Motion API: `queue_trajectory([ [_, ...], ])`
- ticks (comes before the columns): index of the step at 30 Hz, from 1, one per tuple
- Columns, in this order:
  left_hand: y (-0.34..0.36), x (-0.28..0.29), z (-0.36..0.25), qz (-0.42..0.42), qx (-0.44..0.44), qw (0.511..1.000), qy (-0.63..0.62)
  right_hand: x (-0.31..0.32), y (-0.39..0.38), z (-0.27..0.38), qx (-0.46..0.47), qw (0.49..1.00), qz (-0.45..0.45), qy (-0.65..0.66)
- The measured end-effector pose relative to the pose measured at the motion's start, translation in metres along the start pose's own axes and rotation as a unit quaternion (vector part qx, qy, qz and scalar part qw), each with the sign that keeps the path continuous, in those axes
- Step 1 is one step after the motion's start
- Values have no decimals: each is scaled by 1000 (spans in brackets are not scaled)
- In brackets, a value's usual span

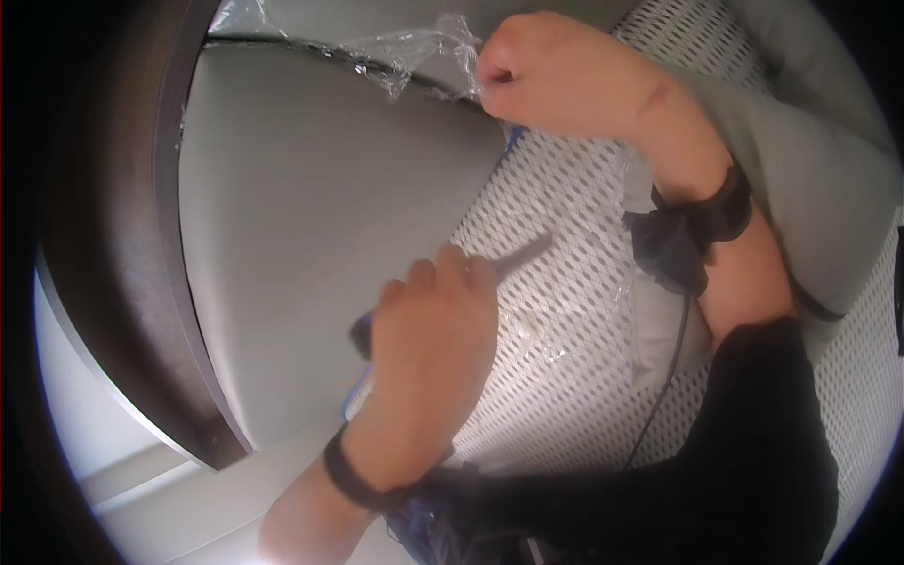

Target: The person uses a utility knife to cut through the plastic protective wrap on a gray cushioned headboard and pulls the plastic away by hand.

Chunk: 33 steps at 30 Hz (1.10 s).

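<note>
My left hand (433, 348) is closed around a knife-like tool, its narrow grey blade (524, 258) pointing up and to the right. The dark handle end pokes out on the other side of the fist; the blade is blurred. Farther off, my right hand (537, 75) is a fist against crumpled clear plastic film (405, 56), which seems gripped in it. That film runs left along the far seam of a grey padded panel (320, 217). Beneath the blade lies white perforated mesh fabric (565, 282), edged in blue beside the panel.
A dark curved frame (122, 207) borders the panel on the left. Grey cushioned material (800, 179) rises at the right, behind my right arm. From a black device (673, 245) strapped to that forearm, a cable (670, 377) hangs down over the mesh.
</note>
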<state>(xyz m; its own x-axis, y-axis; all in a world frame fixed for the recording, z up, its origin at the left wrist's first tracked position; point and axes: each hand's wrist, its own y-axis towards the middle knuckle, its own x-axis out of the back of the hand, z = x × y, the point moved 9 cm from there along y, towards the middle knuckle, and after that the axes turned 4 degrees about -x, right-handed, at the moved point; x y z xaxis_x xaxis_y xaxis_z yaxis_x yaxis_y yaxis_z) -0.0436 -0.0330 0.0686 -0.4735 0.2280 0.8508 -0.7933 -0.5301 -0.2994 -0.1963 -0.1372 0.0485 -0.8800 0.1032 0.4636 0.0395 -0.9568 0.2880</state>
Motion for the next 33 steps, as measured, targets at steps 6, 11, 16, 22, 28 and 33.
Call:
queue_trajectory([
  [6,16,-36,-5,-19,-5,991,-131,0,2,3,-17,999,26,-39],
  [11,54,-28,5,-63,41,988,134,7,0,11,3,1000,-8,-17],
  [16,60,-20,20,-78,75,974,199,7,-1,13,17,999,-26,-27],
  [22,48,-26,6,-58,66,980,179,7,0,14,20,999,-35,-19],
  [28,45,-34,-5,-68,58,982,165,7,-2,11,-1,999,-33,-18],
  [33,50,-27,11,-59,52,991,110,5,0,13,21,999,-28,-28],
])
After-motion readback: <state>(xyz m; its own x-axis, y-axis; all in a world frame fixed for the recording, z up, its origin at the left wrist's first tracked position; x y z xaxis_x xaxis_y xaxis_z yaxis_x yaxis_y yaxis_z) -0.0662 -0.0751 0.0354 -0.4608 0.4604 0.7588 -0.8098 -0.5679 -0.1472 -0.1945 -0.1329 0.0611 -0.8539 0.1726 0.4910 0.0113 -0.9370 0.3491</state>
